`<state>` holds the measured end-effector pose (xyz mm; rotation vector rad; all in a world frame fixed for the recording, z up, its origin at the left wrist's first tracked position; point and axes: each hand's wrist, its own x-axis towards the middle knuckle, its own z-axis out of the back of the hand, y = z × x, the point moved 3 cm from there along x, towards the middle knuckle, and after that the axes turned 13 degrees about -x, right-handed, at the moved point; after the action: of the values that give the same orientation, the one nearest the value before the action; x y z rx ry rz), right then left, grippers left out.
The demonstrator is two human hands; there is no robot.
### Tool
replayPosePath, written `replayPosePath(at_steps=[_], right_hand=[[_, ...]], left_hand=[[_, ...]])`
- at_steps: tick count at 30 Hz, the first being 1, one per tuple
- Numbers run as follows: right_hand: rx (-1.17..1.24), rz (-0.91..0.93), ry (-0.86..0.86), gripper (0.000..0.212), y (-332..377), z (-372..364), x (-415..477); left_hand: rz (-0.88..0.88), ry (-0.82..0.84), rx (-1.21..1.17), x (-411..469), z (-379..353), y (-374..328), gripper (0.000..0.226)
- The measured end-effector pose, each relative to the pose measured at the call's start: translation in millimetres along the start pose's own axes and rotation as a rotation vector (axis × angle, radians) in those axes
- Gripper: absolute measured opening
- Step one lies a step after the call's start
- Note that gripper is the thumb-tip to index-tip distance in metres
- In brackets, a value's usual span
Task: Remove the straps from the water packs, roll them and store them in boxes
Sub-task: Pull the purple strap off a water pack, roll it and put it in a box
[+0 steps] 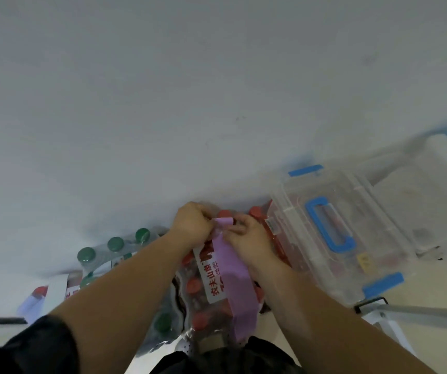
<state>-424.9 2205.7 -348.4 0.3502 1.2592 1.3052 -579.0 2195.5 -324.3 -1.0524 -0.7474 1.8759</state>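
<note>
Head view looks down at a pack of red-capped water bottles (203, 292) wrapped in clear film, standing close in front of the person against a pale wall. A purple strap (234, 271) runs lengthwise over the top of this pack, and its far end is lifted and curled back on itself. The left hand (192, 224) pinches that curled end between finger and thumb, closed narrowly on it; the right hand (249, 238) is also closed on the strap just beside it, pressing down where the strap meets the pack. The step in hand looks like peeling the strap free, at an early stage, since most of its length lies flat on the film. To do it well, I would pull the free end low and back along the strap's own line, slowly, while the right hand holds the film down close to the peel point so the wrap does not tear or the pack tip. Keeping the strap flat and untwisted will make rolling easier. A clear storage box (333, 238) with a blue handle and blue latches sits just right of the pack, lid on. A pack of green-capped bottles (114, 249) stands to the left.
</note>
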Motion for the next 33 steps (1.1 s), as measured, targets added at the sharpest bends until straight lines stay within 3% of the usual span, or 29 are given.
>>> replayPosePath(at_steps=[2,4,7,13,17,20,25,33], right_hand=[[-0.025,0.06,0.001,0.036,0.1,0.9,1.2],[-0.178,0.141,-0.031,0.021,3.9,0.2,-0.6],[-0.307,0.209,0.027,0.022,4.2,-5.9,-8.5],[-0.465,0.408,-0.022,0.007,24.4,-13.3,-14.4],[-0.64,0.578,0.0,0.013,44.8,-42.2,-22.5],[-0.722,0.677,0.039,0.016,62.8,-81.6,-35.3],[-0.826,0.775,0.151,0.017,87.5,-160.6,-63.7],[-1.004,0.757,0.208,0.019,102.5,-321.3,-95.6]], left_hand=[[-0.015,-0.036,-0.028,1.5,-3.2,4.2,0.031],[-0.057,-0.079,-0.021,-2.9,-4.2,7.9,0.039],[-0.109,-0.129,-0.007,-17.8,-3.1,12.7,0.042],[-0.147,-0.249,0.082,-61.8,23.8,33.9,0.037],[-0.113,-0.353,0.161,-95.9,62.6,67.1,0.033],[-0.076,-0.431,0.229,-118.0,97.6,97.0,0.029],[0.039,-0.53,0.126,-148.7,165.0,167.2,0.028],[0.111,-0.366,0.2,-165.0,264.1,287.8,0.03]])
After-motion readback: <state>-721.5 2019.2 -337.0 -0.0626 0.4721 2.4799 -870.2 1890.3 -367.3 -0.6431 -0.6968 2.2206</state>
